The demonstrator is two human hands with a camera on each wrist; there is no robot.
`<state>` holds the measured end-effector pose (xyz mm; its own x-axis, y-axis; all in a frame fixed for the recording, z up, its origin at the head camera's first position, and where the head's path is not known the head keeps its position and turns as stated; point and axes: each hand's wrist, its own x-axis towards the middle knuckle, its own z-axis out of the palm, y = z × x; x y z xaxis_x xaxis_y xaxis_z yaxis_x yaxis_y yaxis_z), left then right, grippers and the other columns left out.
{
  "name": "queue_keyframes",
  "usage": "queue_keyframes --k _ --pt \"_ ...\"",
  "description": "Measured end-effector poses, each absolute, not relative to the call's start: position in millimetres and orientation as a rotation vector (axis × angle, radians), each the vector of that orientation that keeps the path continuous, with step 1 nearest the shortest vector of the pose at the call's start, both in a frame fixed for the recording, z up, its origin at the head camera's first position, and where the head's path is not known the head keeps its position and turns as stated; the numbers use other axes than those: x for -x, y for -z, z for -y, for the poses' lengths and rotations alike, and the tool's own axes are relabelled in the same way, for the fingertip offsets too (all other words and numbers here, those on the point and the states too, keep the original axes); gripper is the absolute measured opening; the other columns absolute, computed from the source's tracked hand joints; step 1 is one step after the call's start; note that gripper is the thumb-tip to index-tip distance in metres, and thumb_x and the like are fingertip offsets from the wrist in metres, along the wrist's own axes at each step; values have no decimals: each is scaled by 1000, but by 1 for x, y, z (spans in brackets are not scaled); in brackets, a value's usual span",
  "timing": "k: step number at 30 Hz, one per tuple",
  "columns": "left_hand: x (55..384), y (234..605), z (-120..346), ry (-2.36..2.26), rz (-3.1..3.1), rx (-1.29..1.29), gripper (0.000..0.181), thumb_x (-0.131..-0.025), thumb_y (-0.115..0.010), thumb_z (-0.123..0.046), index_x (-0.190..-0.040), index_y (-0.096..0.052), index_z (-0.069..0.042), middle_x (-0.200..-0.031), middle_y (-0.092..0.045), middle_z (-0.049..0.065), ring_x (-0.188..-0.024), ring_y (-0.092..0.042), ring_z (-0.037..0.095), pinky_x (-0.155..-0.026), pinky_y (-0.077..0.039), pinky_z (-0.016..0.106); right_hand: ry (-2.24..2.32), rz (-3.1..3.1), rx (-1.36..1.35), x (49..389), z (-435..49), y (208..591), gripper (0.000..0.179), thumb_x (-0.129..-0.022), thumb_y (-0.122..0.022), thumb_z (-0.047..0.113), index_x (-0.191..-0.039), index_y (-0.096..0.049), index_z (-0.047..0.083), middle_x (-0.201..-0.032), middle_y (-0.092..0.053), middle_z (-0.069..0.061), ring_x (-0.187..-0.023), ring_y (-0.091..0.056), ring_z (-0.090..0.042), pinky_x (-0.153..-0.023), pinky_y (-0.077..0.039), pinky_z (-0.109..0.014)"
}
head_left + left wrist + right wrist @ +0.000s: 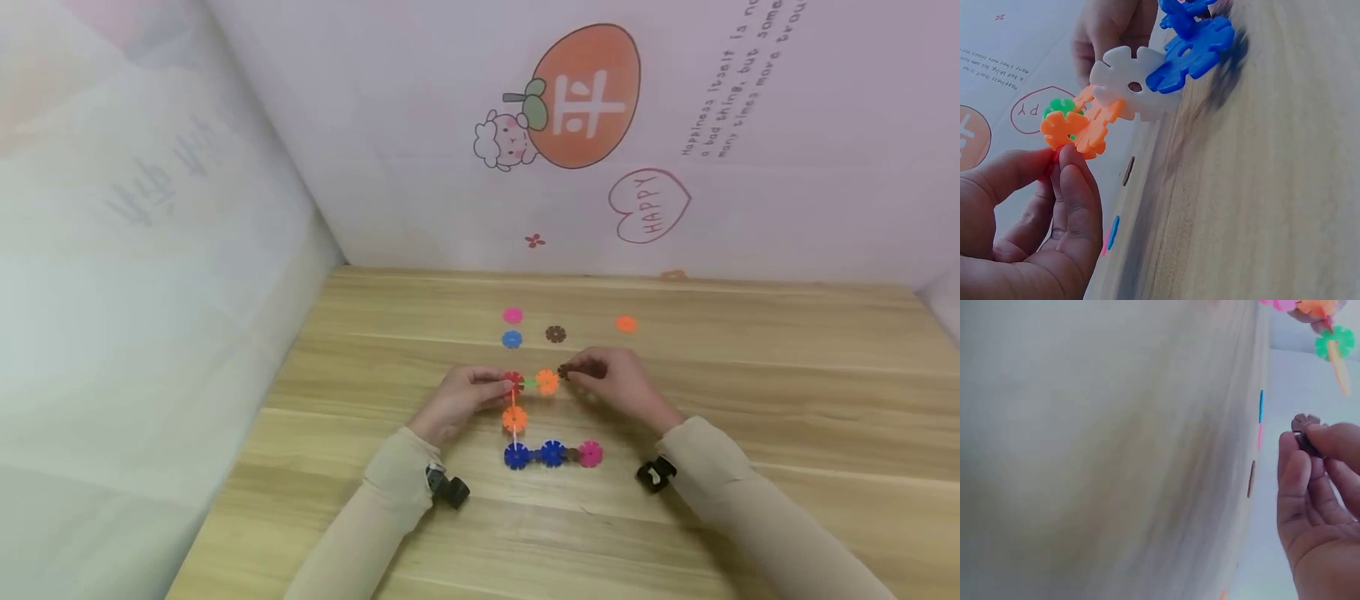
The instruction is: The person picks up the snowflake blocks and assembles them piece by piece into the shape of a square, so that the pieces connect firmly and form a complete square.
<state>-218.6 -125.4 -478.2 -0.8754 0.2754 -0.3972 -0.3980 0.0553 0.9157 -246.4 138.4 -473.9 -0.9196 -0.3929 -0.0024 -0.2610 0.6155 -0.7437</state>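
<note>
A chain of slotted plastic flower discs stands over the table in a C shape in the head view. My left hand [459,398] pinches the red disc [516,378] at its upper left corner. From there a green disc [530,384] and an orange disc [547,382] run right. Below the corner come another orange disc [514,419], a white disc [1129,81] and a blue disc [516,456]. The bottom row ends in a pink disc [591,454]. My right hand [617,379] pinches a brown disc [1305,422], slightly apart from the upper row's orange end.
Loose on the wooden table [787,392] behind the hands lie a pink disc [513,316], a light blue disc [512,339], a brown disc [556,334] and an orange disc [626,324]. Printed white sheeting [420,167] stands behind the table and at left.
</note>
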Motion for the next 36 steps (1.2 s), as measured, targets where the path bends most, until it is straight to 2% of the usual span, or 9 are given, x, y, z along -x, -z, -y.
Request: queue_keyframes --k 4,13,26,36 --pt "219 479 128 -1866 -1857 123 28 -91 -68 -8 -118 -67 -2 -114 -71 13 -97 -71 18 -92 -58 28 1200 -2709 614 235 -141 472 15 -87 -74 9 -101 -74 12 -96 -75 -1 -85 -68 -13 -75 -60 -23" --pt "216 481 129 -1833 -1875 104 27 -91 -68 -10 -117 -67 -4 -113 -72 10 -97 -71 16 -94 -58 28 1183 -2751 745 223 -139 470 17 -84 -75 3 -98 -74 11 -94 -75 -2 -82 -68 -11 -72 -59 -17" --pt "216 481 126 -1856 -1875 138 24 -91 -68 -8 -115 -68 -1 -111 -71 12 -94 -70 15 -92 -59 28 1122 -2878 1170 222 -135 468 20 -78 -79 -2 -94 -76 10 -90 -76 -2 -76 -70 -10 -69 -61 -19" --pt "213 476 122 -1863 -1892 142 24 -89 -69 -5 -112 -67 2 -106 -72 14 -89 -71 15 -91 -59 30 1152 -2876 1268 222 -138 468 21 -75 -81 -3 -92 -77 9 -88 -76 -2 -76 -70 -11 -67 -60 -19"
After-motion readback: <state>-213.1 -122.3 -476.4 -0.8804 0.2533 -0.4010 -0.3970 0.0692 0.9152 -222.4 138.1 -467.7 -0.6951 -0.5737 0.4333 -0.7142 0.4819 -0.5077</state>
